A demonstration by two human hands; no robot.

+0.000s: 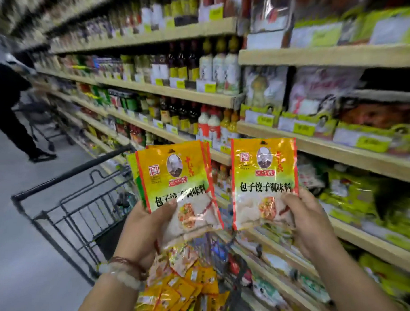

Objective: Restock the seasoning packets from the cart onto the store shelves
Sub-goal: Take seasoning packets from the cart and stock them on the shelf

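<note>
My left hand [145,225] grips a small stack of yellow-green seasoning packets [175,182] by the lower edge, thumb on the front. My right hand [308,219] pinches a single matching seasoning packet [263,180] at its lower right corner. Both are held upright in front of the shelves. Below my hands, the black wire cart [81,211] holds a heap of more yellow packets [185,289]. The store shelves [315,150] to the right carry boxes and bags of similar yellow-green seasoning goods.
Wooden shelves of sauce bottles [182,117] run along the aisle to the left of the seasoning section. A person in dark clothes [12,111] with another cart stands far down the aisle at left. Grey floor lies left of my cart.
</note>
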